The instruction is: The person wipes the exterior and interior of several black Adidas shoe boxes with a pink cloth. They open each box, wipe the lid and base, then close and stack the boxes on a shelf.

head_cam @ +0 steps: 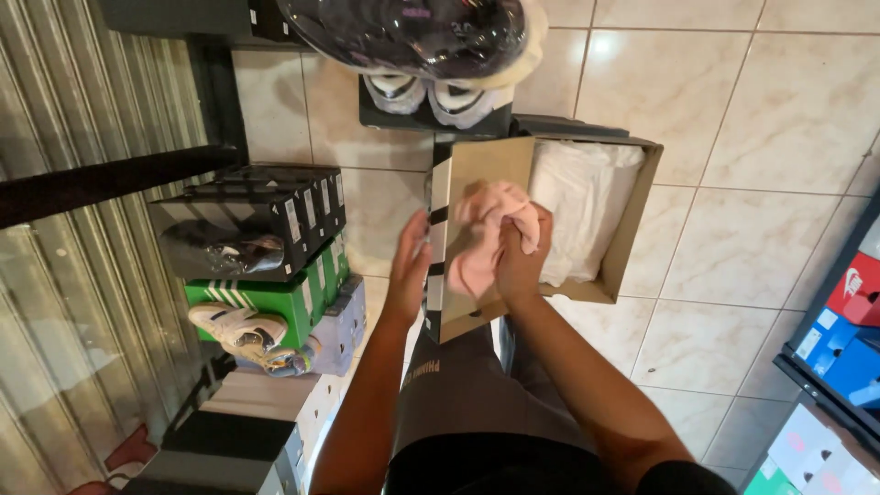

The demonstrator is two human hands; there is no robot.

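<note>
Pink cloth (490, 234) is bunching in our right hand (521, 257), over the open shoe box (632, 220) on our lap | left hand (409, 266), fingers flat, is steadying the lid (438, 243) (upright) | risk: box is sitting near the lap's edge, so a hard rub may be tipping it onto the tiles (761, 119)

Cloth (486, 234): pale pink, gripped in the right hand (522, 261). Shoebox (632, 220): tan cardboard interior; lid (440, 238) edge striped black and white. Tissue paper (582, 206) inside: white. At 9 o'clock, stacked boxes: black (266, 206) above green with white stripes (266, 298); sneaker (238, 330) below: white. Floor tiles (779, 110): glossy beige. At 3 o'clock, shelf boxes: red (857, 289) and blue (848, 353).
</note>
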